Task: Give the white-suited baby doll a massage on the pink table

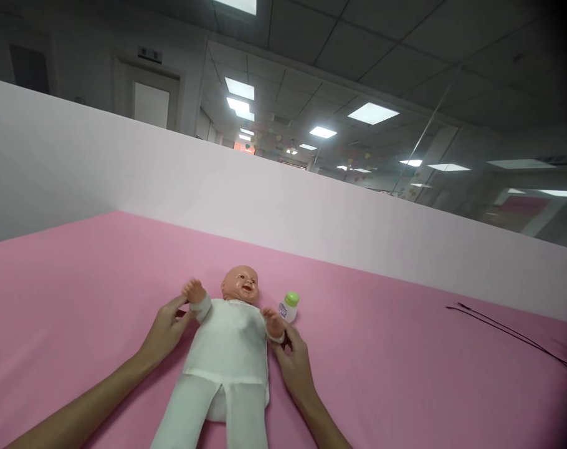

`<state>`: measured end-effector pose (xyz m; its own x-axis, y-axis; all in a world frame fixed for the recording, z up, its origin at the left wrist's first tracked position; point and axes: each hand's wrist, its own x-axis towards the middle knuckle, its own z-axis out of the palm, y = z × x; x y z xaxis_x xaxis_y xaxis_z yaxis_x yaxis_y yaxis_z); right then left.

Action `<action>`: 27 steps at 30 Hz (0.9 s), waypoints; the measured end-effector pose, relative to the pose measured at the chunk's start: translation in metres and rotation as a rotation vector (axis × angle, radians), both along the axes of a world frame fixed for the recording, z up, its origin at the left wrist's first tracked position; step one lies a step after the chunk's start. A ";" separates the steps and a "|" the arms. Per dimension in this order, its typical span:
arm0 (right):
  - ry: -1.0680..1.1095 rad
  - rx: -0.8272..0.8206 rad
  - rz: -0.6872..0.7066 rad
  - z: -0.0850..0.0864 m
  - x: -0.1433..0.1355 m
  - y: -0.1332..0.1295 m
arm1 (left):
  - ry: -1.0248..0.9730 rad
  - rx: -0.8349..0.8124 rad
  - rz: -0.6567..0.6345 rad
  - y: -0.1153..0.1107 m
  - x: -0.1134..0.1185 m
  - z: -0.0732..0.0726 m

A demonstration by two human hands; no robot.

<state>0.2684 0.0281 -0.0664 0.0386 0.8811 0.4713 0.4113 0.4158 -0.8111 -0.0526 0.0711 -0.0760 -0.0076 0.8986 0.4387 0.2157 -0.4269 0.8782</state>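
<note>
A baby doll (232, 343) in a white top and white trousers lies on its back on the pink surface, its head towards the far wall. My left hand (166, 327) pinches the doll's arm at the left, close to the wrist. On the other side my right hand (295, 362) has its fingers closed round the doll's other arm at the cuff. Both doll hands stick up past my fingers. Just beyond my right hand stands a small white bottle (289, 307) with a green cap, partly hidden by the doll's hand. The doll's feet are out of view.
The pink padded surface (386, 374) spreads to both sides. A low white wall (265, 206) runs along its far edge. Thin dark cords (508, 333) lie at the right. Behind the wall are a door (151, 103), glass panels and lit ceiling lamps.
</note>
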 end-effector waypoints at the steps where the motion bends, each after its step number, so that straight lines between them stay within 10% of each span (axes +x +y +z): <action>1: 0.100 -0.052 -0.025 0.001 0.000 0.001 | -0.092 -0.065 0.032 0.002 -0.001 -0.001; 8: 0.279 -0.146 -0.089 0.007 0.005 0.006 | -0.208 -0.228 0.101 0.009 -0.006 -0.006; 20: -0.283 0.092 0.118 0.000 0.000 -0.006 | 0.403 0.451 -0.114 -0.004 -0.002 -0.005; 27: 0.174 -0.121 0.063 0.004 -0.004 0.001 | 0.050 -0.004 0.034 -0.003 0.001 0.003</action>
